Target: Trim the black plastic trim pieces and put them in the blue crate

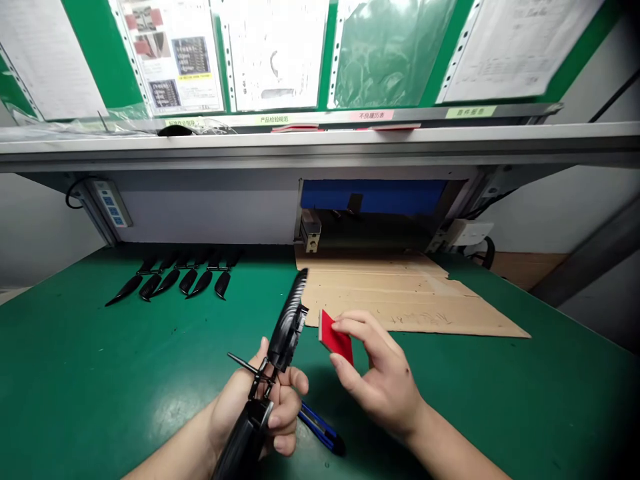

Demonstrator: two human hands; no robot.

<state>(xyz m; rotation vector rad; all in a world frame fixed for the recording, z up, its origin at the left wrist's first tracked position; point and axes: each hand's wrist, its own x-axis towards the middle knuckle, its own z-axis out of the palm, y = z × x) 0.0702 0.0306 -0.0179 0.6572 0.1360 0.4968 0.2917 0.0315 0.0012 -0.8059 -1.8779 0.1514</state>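
My left hand [260, 410] is closed around a long glossy black plastic part [287, 323] with a hinge and a thin metal pin at its middle. The part points up and away from me. My right hand [380, 380] pinches a small flat red piece [336, 340] between thumb and fingers, right beside the black part's upper half, a small gap apart. Both hands hover over the green table [100, 373].
A blue and black pen-like tool [320, 432] lies under my hands. Several black curved parts [175, 280] are lined up at the back left. A flat cardboard sheet [400, 293] covers the table ahead. A shelf with papers runs overhead.
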